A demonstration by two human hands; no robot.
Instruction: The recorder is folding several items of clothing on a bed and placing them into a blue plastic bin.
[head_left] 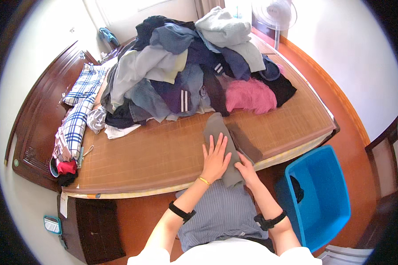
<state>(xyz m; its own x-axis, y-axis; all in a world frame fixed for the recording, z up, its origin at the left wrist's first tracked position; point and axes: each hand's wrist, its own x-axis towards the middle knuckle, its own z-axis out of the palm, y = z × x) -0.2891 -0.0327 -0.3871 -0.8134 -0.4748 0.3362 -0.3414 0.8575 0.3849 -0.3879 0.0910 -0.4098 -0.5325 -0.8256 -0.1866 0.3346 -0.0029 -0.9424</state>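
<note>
A grey garment (216,128), folded into a long narrow strip, lies at the near edge of the bed, its lower end hanging toward my lap. My left hand (216,162) rests flat on it with the fingers spread. At the garment's right edge, my right hand (247,171) grips the cloth between thumb and fingers; some fingertips are hidden. A darker brown-grey piece of folded cloth (246,143) lies just right of the strip; whether it belongs to the same garment I cannot tell. Striped blue-grey cloth (219,210) covers my lap.
A large heap of clothes (163,75), with a fluffy pink piece (252,96), covers the far part of the bed (132,159). Plaid bedding (77,119) lies by the wooden headboard (44,110). A blue tub (325,194) with something black inside stands at right. A fan (275,13) stands beyond.
</note>
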